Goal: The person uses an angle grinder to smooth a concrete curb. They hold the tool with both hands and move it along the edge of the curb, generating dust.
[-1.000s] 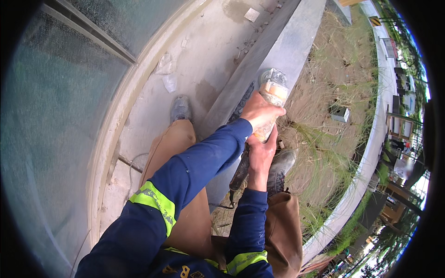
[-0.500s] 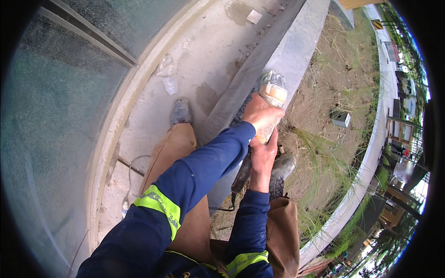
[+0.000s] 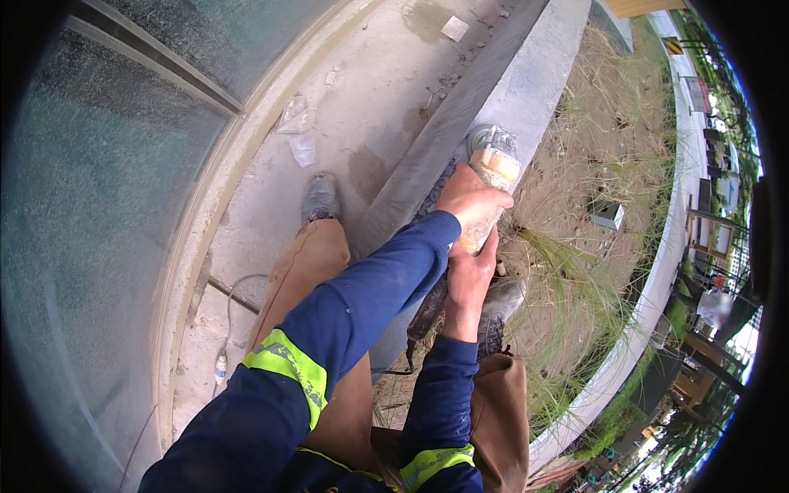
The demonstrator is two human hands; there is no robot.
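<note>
A dust-caked angle grinder (image 3: 498, 164) lies on top of a grey concrete curb (image 3: 528, 82), its head pointing away from me. My left hand (image 3: 472, 197) is closed around the front of its body, just behind the head. Behind that, my right hand (image 3: 472, 275) grips the rear of the body. The disc side is against or very close to the curb; exact contact cannot be made out. A dark cord (image 3: 408, 359) hangs below my right wrist. Part of the grinder's body is covered by my fingers.
Left of the curb runs a dusty concrete floor (image 3: 329, 131) with plastic scraps (image 3: 302, 150) and a cable connector (image 3: 220, 367). Glass panels (image 3: 115, 222) border it. On the right is sandy ground with grass (image 3: 567, 271) and a small metal box (image 3: 609, 215). My feet straddle the curb.
The grinder and both hands have shifted slightly to the right on the curb, the left hand a little more. Both hands keep their hold.
</note>
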